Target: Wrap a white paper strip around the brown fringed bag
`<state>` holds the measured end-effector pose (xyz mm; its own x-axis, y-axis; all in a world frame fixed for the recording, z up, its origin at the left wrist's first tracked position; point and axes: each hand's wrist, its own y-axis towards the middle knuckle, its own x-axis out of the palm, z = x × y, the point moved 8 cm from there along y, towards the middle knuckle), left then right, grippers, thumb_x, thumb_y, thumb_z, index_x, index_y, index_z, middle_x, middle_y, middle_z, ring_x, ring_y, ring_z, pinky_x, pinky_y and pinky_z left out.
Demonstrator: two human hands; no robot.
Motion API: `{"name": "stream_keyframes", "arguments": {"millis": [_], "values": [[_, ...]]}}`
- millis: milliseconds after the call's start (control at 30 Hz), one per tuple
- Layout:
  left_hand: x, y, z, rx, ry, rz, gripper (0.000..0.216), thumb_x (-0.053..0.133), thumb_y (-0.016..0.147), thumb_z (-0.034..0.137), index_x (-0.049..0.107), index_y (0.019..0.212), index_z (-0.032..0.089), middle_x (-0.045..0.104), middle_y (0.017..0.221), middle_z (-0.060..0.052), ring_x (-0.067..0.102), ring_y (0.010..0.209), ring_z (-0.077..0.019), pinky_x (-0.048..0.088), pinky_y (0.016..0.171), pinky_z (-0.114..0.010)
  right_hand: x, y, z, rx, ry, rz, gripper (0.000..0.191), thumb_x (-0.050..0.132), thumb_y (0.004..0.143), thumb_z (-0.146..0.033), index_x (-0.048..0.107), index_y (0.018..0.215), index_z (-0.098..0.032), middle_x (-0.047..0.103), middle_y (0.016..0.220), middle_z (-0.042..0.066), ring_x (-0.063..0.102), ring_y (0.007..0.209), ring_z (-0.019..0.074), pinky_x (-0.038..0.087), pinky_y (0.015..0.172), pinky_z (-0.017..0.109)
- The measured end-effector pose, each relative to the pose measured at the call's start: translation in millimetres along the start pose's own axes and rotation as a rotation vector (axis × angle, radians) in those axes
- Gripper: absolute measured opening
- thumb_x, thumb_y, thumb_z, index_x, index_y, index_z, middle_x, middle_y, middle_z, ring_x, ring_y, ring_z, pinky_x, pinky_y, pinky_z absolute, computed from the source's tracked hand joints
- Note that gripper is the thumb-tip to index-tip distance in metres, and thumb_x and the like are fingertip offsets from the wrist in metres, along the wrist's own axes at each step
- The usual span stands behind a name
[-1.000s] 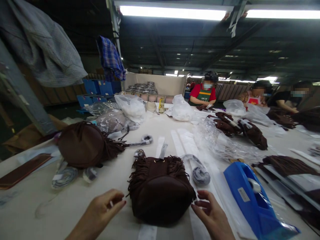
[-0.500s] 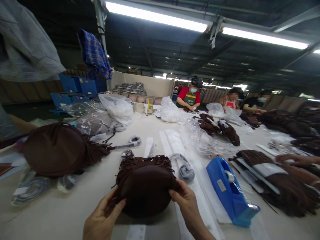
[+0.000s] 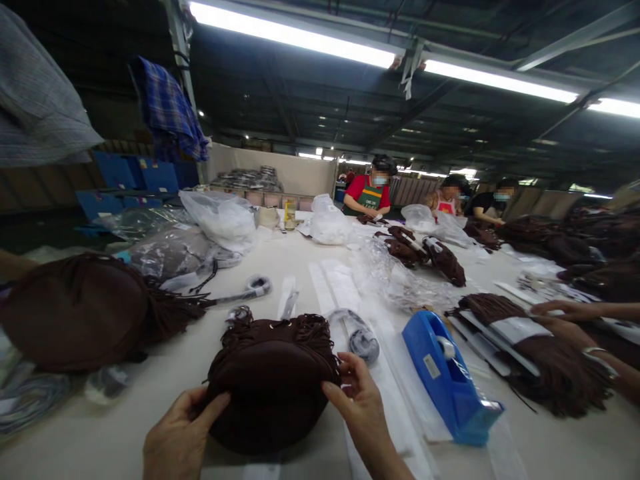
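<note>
We've got the brown fringed bag (image 3: 273, 383) sitting bottom-toward-us on the white table (image 3: 150, 400), right at the near edge in the middle; our left hand (image 3: 177, 443) cups its lower left side with the thumb laid over the rounded base, and our right hand (image 3: 357, 407) grips the right side, fingers curled into the fringe, so both hands are clamped on it from either flank, probably to steady it since that round base looks like it would roll; a rolled grey strap (image 3: 357, 337) lies just beside the bag's far right corner, and white paper strips (image 3: 340, 287) run away from us past it; the blue tape dispenser (image 3: 447, 377) sits near on the right, so sideways room there is tight; on the left another brown fringed bag (image 3: 75, 310) lies well apart, leaving bare table between; a co-worker's hand (image 3: 565, 317) rests on a fringe bundle (image 3: 530, 347) at far right; clear plastic bags (image 3: 220, 217) crowd the far side, where other people work.
</note>
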<state>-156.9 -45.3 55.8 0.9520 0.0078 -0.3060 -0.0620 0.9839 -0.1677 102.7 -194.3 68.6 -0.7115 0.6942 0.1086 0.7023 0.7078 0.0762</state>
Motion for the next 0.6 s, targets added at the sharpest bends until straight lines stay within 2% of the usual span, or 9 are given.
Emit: {"name": "stream_keyframes", "arguments": {"millis": [100,200,267,333,400,467,533,600], "values": [[-2,3,-6,-0.006,-0.01,0.005,0.053,0.066,0.036,0.057,0.062,0.074,0.02,0.065,0.065,0.0,0.058,0.07,-0.0256,0.043,0.068,-0.034,-4,5,0,-0.022,-0.084,-0.035,0.019,0.068,0.066,-0.033,0.065,0.076,-0.018,0.06,0.069,0.002,0.054,0.065,0.0164,0.043,0.061,0.028],[-4,12,-17,0.024,-0.03,-0.012,0.055,0.069,0.037,0.058,0.062,0.075,0.019,0.065,0.067,-0.001,0.059,0.069,-0.0246,0.044,0.064,-0.033,-24,17,4,0.022,-0.133,0.039,0.023,0.065,0.063,-0.039,0.064,0.071,-0.017,0.058,0.059,0.002,0.053,0.058,0.0177,0.044,0.057,0.031],[-3,16,-21,0.056,-0.037,-0.049,0.056,0.071,0.039,0.059,0.062,0.076,0.018,0.065,0.069,-0.001,0.059,0.069,-0.0238,0.045,0.062,-0.032,-44,18,0,-0.026,-0.196,0.169,0.027,0.064,0.063,-0.04,0.064,0.077,-0.018,0.062,0.075,0.006,0.056,0.072,0.0222,0.045,0.067,0.035],[-3,17,-23,0.065,-0.043,-0.068,0.056,0.072,0.038,0.059,0.061,0.075,0.018,0.065,0.068,-0.001,0.059,0.07,-0.0235,0.045,0.062,-0.031,-53,9,-5,-0.1,-0.297,0.235,0.028,0.063,0.065,-0.04,0.064,0.084,-0.019,0.062,0.092,0.008,0.055,0.089,0.0251,0.044,0.078,0.037],[-3,15,-23,0.046,-0.028,-0.073,0.057,0.072,0.037,0.06,0.061,0.075,0.019,0.065,0.069,-0.001,0.06,0.072,-0.0242,0.045,0.065,-0.031,-43,-4,-2,-0.122,-0.411,0.165,0.027,0.061,0.069,-0.039,0.064,0.089,-0.02,0.061,0.095,0.008,0.055,0.091,0.0244,0.044,0.078,0.035],[-3,11,-21,0.013,-0.017,-0.093,0.057,0.072,0.038,0.058,0.062,0.078,0.02,0.067,0.074,-0.001,0.06,0.077,-0.0254,0.045,0.07,-0.032,-23,-15,9,-0.066,-0.432,0.014,0.029,0.059,0.073,-0.039,0.062,0.095,-0.021,0.062,0.093,0.007,0.058,0.086,0.0227,0.047,0.072,0.032],[-2,5,-20,-0.027,-0.069,-0.123,0.055,0.073,0.039,0.053,0.064,0.083,0.021,0.069,0.083,-0.001,0.06,0.086,-0.0259,0.045,0.077,-0.032,-6,-21,20,0.019,-0.314,-0.058,0.038,0.06,0.073,-0.04,0.059,0.104,-0.02,0.062,0.1,0.008,0.059,0.089,0.0228,0.049,0.071,0.03],[-1,1,-22,-0.087,-0.195,-0.153,0.054,0.076,0.039,0.046,0.066,0.085,0.021,0.069,0.089,-0.001,0.059,0.093,-0.0249,0.045,0.081,-0.029,3,-20,26,0.089,-0.149,-0.034,0.047,0.065,0.068,-0.043,0.057,0.108,-0.018,0.062,0.106,0.01,0.059,0.094,0.0244,0.049,0.076,0.032]]}}
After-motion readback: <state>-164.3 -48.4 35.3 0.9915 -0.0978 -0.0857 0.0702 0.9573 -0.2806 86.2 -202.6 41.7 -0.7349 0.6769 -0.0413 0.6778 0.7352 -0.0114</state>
